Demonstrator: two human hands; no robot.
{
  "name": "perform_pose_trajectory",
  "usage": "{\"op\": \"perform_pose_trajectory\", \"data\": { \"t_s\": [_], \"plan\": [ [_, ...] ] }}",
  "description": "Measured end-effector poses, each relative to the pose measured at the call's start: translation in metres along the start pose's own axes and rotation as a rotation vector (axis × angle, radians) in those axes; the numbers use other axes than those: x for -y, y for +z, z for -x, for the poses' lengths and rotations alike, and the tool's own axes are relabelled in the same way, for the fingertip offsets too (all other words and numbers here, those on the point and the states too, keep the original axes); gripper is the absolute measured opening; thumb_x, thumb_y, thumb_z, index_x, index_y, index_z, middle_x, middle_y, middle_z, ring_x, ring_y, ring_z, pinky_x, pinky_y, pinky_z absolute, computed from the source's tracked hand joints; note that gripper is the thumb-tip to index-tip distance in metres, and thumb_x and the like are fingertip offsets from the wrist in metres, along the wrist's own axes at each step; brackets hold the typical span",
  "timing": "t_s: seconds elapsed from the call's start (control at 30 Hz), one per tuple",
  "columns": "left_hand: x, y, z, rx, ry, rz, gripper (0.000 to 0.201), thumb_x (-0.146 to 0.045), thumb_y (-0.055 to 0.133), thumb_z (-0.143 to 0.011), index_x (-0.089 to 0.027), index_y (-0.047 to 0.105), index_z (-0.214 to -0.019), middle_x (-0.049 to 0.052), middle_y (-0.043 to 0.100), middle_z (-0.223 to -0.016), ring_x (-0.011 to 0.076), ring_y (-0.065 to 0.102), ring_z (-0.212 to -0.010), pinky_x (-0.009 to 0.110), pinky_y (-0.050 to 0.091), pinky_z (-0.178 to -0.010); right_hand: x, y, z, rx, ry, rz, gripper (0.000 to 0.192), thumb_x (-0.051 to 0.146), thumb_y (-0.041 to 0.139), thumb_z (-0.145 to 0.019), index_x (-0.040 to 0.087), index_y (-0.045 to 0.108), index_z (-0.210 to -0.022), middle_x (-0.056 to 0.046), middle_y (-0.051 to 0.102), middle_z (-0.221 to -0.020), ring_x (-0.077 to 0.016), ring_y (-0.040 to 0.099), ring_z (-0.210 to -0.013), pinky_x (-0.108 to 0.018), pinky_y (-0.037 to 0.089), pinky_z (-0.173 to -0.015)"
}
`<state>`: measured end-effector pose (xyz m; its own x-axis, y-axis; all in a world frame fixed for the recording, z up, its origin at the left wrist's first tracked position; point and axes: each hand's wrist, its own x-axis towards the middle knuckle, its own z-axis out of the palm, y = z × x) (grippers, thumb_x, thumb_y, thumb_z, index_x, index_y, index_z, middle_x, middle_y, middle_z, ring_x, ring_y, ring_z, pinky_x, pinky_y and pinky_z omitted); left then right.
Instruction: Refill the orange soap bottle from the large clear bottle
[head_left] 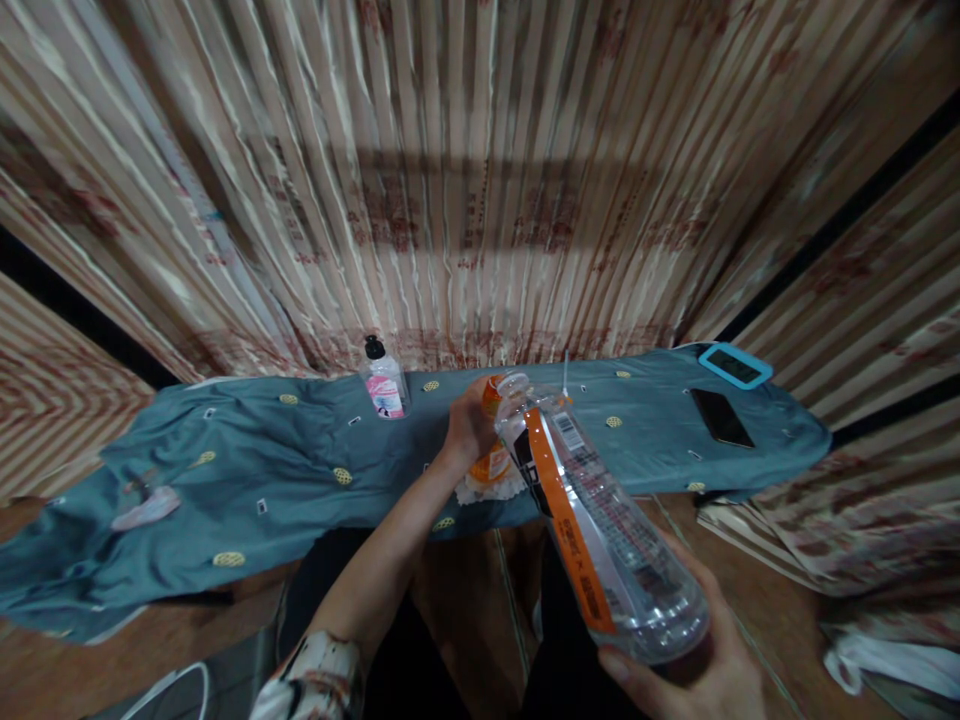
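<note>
My right hand (705,640) is closed around the base of a large clear plastic bottle (600,530) with an orange and silver label. It is tilted, its uncapped-looking mouth pointing up and left, close to my left hand. My left hand (471,425) is wrapped around an orange bottle (495,468) just behind that mouth. Part of this orange bottle is covered by my fingers and by the clear bottle. Under it shows a white ruffled piece (480,494); what it is made of I cannot tell. Whether any liquid is passing between the two bottles is not visible.
A pump bottle (386,390) with a pink label and black top stands at the left on the blue cloth (300,440). Toward the right lie a black phone (721,417) and a blue-framed device (735,366). A patterned curtain (480,200) hangs behind.
</note>
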<state>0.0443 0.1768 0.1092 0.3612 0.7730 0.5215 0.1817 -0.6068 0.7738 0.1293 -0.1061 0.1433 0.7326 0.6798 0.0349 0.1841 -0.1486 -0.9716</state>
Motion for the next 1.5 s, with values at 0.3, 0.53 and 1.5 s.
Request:
{"op": "perform_pose_trajectory", "data": {
  "t_s": [0.3,0.53,1.5],
  "plan": [
    [-0.002,-0.001,0.000,-0.007,-0.006,0.009,0.021,-0.038,0.068,-0.091,-0.019,0.074,-0.098,0.010,0.079,-0.105,0.0260,0.075,-0.094,0.039,0.061,-0.090,-0.008,-0.004,-0.003,0.018,-0.003,-0.001,0.086,0.058,0.089,-0.058,0.027,0.056,-0.132,-0.003,0.072,-0.131,-0.0219,0.071,-0.118,-0.023,0.055,-0.098],
    [-0.001,-0.001,0.000,-0.012,-0.013,0.057,0.027,-0.041,0.071,-0.088,-0.018,0.074,-0.102,0.010,0.080,-0.105,0.0269,0.075,-0.095,0.040,0.060,-0.090,-0.010,-0.005,-0.005,0.015,0.008,-0.030,0.089,0.052,0.092,-0.053,0.025,0.056,-0.130,-0.004,0.076,-0.126,-0.0211,0.075,-0.111,-0.021,0.057,-0.093],
    [0.001,-0.001,-0.001,-0.026,-0.016,-0.008,0.031,-0.046,0.068,-0.090,-0.018,0.075,-0.100,0.011,0.080,-0.102,0.0286,0.075,-0.094,0.040,0.061,-0.087,-0.033,-0.023,-0.020,0.162,-0.168,0.153,0.089,0.052,0.092,-0.063,0.024,0.051,-0.137,-0.009,0.072,-0.135,-0.0254,0.074,-0.118,-0.028,0.061,-0.094]
  ]
}}
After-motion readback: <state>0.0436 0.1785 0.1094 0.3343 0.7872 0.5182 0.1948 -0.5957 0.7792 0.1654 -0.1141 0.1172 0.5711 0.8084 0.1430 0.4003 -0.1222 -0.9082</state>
